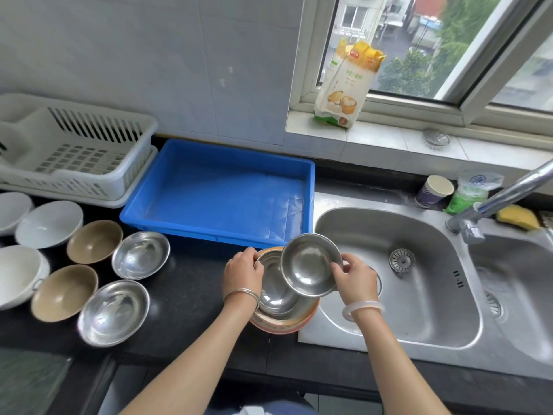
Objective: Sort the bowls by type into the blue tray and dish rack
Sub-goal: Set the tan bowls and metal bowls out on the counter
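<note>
Steel: pinching bowl (309,265) by rim with right hand (356,280), tilting it off stack (278,295) just before tray (221,193); gripping stack rim with left hand (244,272) to steady it. Stack base possibly plastic.

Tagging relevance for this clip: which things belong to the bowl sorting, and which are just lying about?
Job: steel bowl in the right hand; bowl stack in the left hand; loose steel bowls, tan bowls, white bowls; blue tray; dish rack.
Lying about: yellow bag, paper cup, sponge, green packet, strainer on the sill.
</note>
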A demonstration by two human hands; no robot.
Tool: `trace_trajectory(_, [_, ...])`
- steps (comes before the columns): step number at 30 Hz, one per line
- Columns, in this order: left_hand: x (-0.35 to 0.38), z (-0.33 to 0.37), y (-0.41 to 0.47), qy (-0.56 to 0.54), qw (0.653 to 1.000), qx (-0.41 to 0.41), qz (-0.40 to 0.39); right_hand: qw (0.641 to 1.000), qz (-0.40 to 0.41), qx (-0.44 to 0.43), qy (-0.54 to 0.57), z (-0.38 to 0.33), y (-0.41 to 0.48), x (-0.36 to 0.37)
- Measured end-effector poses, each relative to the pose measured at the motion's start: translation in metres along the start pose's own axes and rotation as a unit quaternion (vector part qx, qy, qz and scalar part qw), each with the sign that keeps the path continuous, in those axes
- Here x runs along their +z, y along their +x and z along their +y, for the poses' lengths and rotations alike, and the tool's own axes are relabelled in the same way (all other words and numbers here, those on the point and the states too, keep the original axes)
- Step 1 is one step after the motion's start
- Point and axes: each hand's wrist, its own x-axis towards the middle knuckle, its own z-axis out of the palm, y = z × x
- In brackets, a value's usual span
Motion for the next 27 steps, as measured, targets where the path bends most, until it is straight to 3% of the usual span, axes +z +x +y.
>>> trace_trajectory(5, [-0.014,0.000,0.002,-0.041,0.999,-0.030,-0.002,0.999,-0.026,0.007,0.041,-0.006,0.006,-0.009])
trace_trajectory(11, [-0.046,-0.016,0.002,-0.088,0.992,-0.072,0.060,0.990,-0.067,0.003,0.127,-0.032,0.020,-0.003])
trace_trajectory(18, [-0.074,-0.070,-0.017,-0.089,0.981,-0.141,0.102,0.976,-0.156,-0.001,0.153,-0.071,0.034,0.049])
trace_trajectory(27, [-0.060,-0.134,-0.050,-0.131,0.943,-0.265,0.155,0.963,-0.267,-0.032,0.005,-0.108,0.032,0.145])
